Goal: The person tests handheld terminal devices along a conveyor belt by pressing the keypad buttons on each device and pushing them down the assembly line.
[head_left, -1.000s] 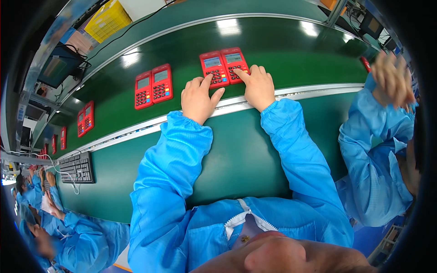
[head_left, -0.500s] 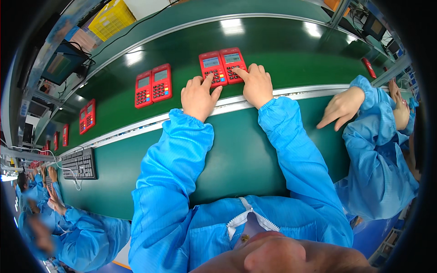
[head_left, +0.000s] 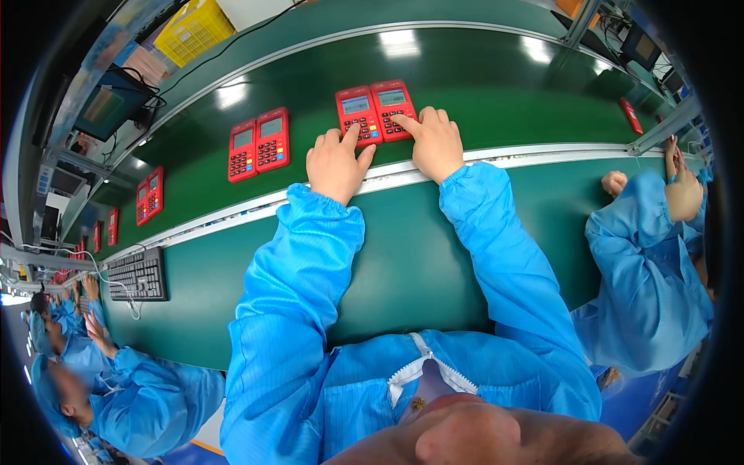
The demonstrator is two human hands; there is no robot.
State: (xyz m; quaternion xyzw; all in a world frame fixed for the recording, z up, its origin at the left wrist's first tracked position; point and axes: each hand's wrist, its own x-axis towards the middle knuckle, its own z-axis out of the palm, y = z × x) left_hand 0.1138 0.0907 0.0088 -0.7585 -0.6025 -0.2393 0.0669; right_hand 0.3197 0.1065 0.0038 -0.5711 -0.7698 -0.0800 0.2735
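Two red card payment terminals lie side by side ahead of me on the green surface, both with lit screens. On the keypad of the left payment terminal [head_left: 356, 106] rests the index finger of my left hand [head_left: 336, 167], its thumb spread out beside it. My right hand [head_left: 437, 146] reaches its index finger to the keys of the right payment terminal [head_left: 390, 98], the other fingers loosely bent. Neither hand grips anything. Further left lies another pair of red terminals [head_left: 272, 139], touching side to side.
A metal rail [head_left: 387, 177] crosses between the terminals' strip and the nearer green bench [head_left: 403, 256]. More red terminals [head_left: 149, 196] sit at far left, near a black keyboard [head_left: 138, 277]. One red device [head_left: 629, 116] lies far right. Blue-sleeved co-workers [head_left: 643, 256] flank me.
The terminals have shifted slightly left in the picture, and my index fingers stay at their keypads. At right, a co-worker's hand has drawn back from the bench toward the right.
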